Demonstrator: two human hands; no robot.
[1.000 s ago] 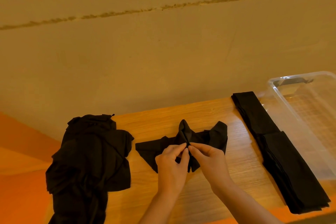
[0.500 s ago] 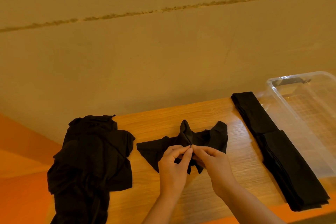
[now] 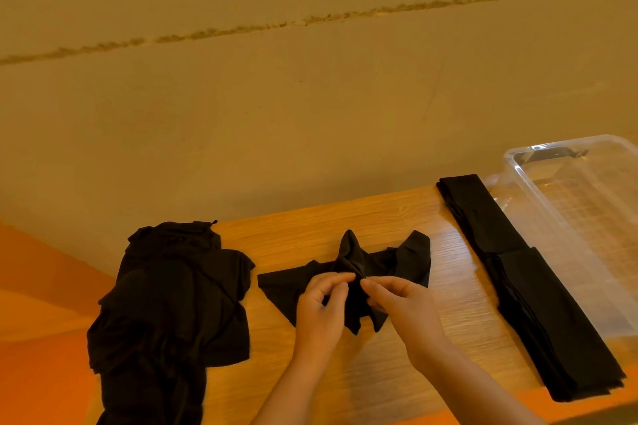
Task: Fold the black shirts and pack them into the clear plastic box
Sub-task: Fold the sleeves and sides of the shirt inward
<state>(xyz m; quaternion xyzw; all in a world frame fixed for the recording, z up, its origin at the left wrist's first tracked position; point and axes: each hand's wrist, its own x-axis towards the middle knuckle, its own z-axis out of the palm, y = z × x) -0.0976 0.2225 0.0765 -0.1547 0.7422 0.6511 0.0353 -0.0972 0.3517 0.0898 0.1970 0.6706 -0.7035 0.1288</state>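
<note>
A small crumpled black shirt [image 3: 386, 262] lies in the middle of the wooden table [image 3: 448, 304]. My left hand [image 3: 319, 309] and my right hand [image 3: 405, 309] each pinch its bunched middle fold, fingertips almost meeting. A heap of unfolded black shirts [image 3: 172, 307] sits at the left, spilling over the table's front edge. A long row of folded black shirts [image 3: 528, 286] runs along the right side. Beside the row stands the clear plastic box [image 3: 566, 203], with nothing visible inside.
A plain beige wall [image 3: 310, 97] rises right behind the table's far edge. Orange floor [image 3: 38, 338] shows to the left of the table and below its front edge.
My fingertips have drawn slightly apart along the pinched fold, and the cloth between them has shifted a little. Everything else is where it was.
</note>
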